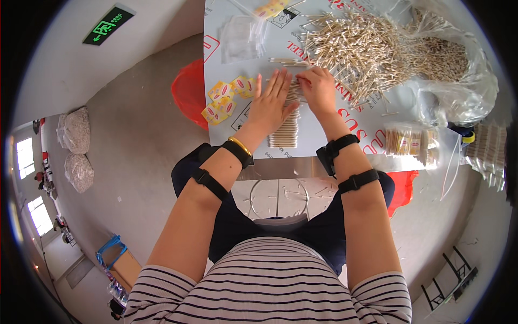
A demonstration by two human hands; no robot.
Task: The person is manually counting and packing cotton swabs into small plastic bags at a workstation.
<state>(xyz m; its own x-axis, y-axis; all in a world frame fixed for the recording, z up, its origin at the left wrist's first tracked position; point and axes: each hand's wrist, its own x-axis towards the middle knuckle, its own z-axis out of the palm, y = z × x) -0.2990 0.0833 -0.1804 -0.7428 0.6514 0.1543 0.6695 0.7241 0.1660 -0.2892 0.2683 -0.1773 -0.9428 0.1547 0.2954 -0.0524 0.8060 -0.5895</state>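
Head view: a neat row of cotton swabs (283, 135) lies on the desk (318, 137) near its front edge, swabs side by side, partly hidden under the left hand (271, 105). Left grip is spread flat, fingers extended over the far part of the row, thumb lying across it. Right hand (319, 92) is at the row's far right side; its grip is bent, thumb and fingertips drawn together (whether a swab is pinched between them, I cannot tell). Beyond the hands, a large loose swab heap (350, 51) runs rightward into a clear plastic bag (477, 100). Yellow-and-white cards (221, 100) lie left of the left hand; flat clear sachets (243, 40) lie farther back. Filled swab packs (407, 141) sit near the front edge, right of the right forearm.
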